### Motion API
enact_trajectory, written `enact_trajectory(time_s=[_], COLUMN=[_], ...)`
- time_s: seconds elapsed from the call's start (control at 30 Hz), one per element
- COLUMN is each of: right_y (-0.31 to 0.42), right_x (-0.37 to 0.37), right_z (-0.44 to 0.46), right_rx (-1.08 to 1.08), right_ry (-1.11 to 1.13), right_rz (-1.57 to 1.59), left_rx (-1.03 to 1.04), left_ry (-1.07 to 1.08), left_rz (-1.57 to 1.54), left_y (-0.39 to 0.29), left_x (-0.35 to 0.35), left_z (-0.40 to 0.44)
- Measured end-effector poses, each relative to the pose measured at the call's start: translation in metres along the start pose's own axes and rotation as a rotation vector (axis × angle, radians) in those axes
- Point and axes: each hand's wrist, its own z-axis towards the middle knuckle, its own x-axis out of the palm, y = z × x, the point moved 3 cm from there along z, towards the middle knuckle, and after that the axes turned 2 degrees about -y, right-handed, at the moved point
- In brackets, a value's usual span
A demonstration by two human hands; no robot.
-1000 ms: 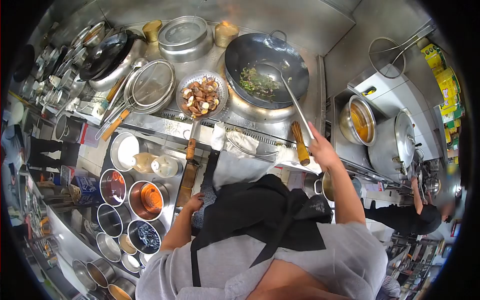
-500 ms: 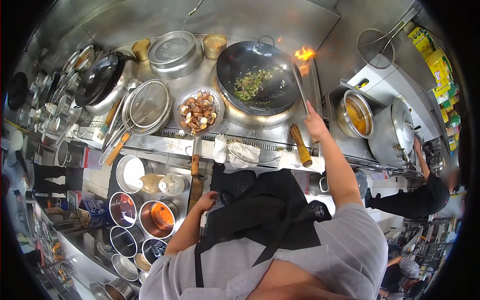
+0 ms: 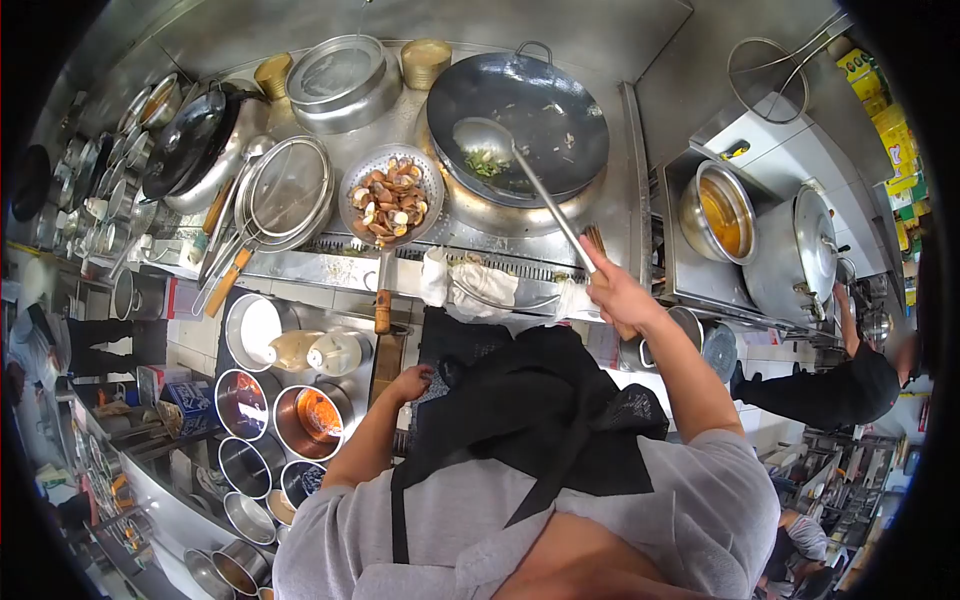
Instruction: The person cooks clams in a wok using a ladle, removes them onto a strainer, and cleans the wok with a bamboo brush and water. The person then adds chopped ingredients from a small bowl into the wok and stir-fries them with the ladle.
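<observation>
My right hand (image 3: 625, 292) is wrapped round the long handle of a metal ladle (image 3: 545, 190). The ladle's bowl lies inside the black wok (image 3: 575, 110), at its left side, over chopped greens (image 3: 486, 163). A few pale bits stick to the wok's wall. Low beside the black apron (image 3: 500, 400), my left hand (image 3: 410, 383) has its fingers curled, with nothing visible in them. Left of the wok, a perforated strainer ladle (image 3: 352, 165) holds clams (image 3: 390, 198). A bamboo brush (image 3: 595, 238) is partly hidden behind my right hand.
White cloths (image 3: 485, 285) lie along the stove's front edge. Mesh strainers (image 3: 290, 185) and a lidded pot (image 3: 338, 85) stand left. A bowl of orange liquid (image 3: 722, 212) and a large pot (image 3: 795, 255) stand right. Sauce pots (image 3: 312, 420) sit lower left. A co-worker (image 3: 840, 385) is at right.
My right hand has moved down and toward me, and the ladle's bowl has swung from the wok's right rim into its left side. The greens are gathered there. The flame at the rim is gone.
</observation>
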Motion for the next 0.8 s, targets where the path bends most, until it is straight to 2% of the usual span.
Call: enact_trajectory(time_s=[0.03, 0.07, 0.2, 0.27, 0.3, 0.33, 0.37, 0.4, 0.43, 0.5, 0.57, 0.6, 0.67, 0.7, 0.73, 0.77, 0.8], right_y=[-0.003, -0.020, -0.039, -0.039, -0.048, -0.059, -0.068, -0.075, -0.073, -0.054, -0.047, -0.053, -0.068, -0.072, -0.077, -0.093, -0.110], right_x=[0.000, -0.010, -0.062, -0.081, -0.085, -0.088, -0.091, -0.088, -0.092, -0.095, -0.101, -0.105, -0.114, -0.120, -0.126, -0.133, -0.140], right_z=[-0.002, 0.015, 0.092, 0.112, 0.128, 0.148, 0.164, 0.170, 0.161, 0.122, 0.081, 0.068, 0.049, 0.047, 0.053, 0.074, 0.102], right_rx=[0.030, 0.013, -0.055, -0.086, -0.100, -0.164, -0.229, -0.257, -0.276, -0.150, -0.146, -0.171, -0.164, -0.133, -0.128, -0.126, -0.318], right_ry=[0.006, -0.049, -0.112, -0.346, -0.338, -0.457, -0.573, -0.623, -0.610, -0.171, -0.034, 0.026, 0.157, 0.229, 0.281, 0.293, 0.127], right_rz=[-0.079, -0.157, -0.073, -0.112, -0.111, -0.336, -0.559, -0.635, -0.630, -0.241, -0.231, -0.166, -0.052, -0.003, -0.066, -0.075, -0.345], left_rx=[0.045, -0.078, 0.015, -0.005, -0.020, -0.031, -0.031, -0.088, -0.144, -0.172, -0.338, -0.337, -0.524, -0.521, -0.584, -0.648, -0.662], left_ry=[0.013, 0.044, -0.094, -0.149, -0.187, -0.196, -0.213, -0.234, -0.258, -0.271, -0.301, -0.323, -0.325, -0.338, -0.306, -0.268, -0.196], left_rz=[0.041, 0.048, -0.043, -0.136, -0.230, -0.404, -0.406, -0.380, -0.357, -0.321, -0.070, -0.080, -0.297, -0.313, -0.470, -0.627, -0.710], left_y=[-0.015, -0.045, -0.059, -0.080, -0.090, -0.092, -0.073, -0.036, -0.009, -0.001, -0.019, -0.021, -0.011, -0.008, 0.002, 0.013, 0.029], left_x=[0.001, -0.003, -0.011, -0.020, -0.024, -0.022, -0.019, -0.015, -0.012, -0.003, 0.009, 0.015, 0.033, 0.040, 0.049, 0.058, 0.062], left_z=[0.004, -0.002, 0.015, -0.004, -0.012, -0.018, -0.015, -0.003, 0.002, -0.015, -0.038, -0.043, -0.055, -0.054, -0.053, -0.050, -0.042])
